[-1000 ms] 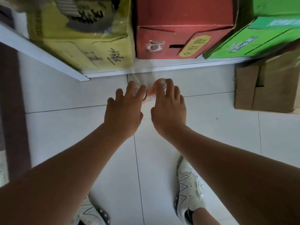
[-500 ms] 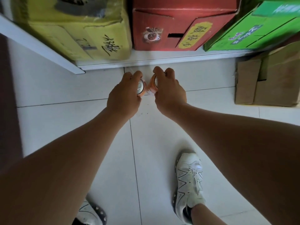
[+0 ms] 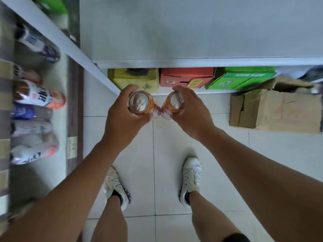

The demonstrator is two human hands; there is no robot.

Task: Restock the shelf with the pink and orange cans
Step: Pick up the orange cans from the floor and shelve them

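Observation:
I hold two orange cans with silver tops above the tiled floor. My left hand (image 3: 122,119) grips the left can (image 3: 139,103), whose pull-tab top faces the camera. My right hand (image 3: 190,110) grips the right can (image 3: 174,102), partly hidden by my fingers. The two cans' lower ends nearly touch between my hands. A wide white shelf (image 3: 192,32) stretches across the top of the view, its surface bare where I can see it.
Yellow (image 3: 134,79), red (image 3: 187,77) and green (image 3: 244,79) cartons sit on the bottom shelf behind the cans. An open brown cardboard box (image 3: 279,109) stands on the floor at right. A left shelf holds several bottles (image 3: 38,98). My shoes stand on the tiles.
Both hands closed on the cans on the floor and lifted them. The view rose, so the white shelf and the left bottle shelf came into sight.

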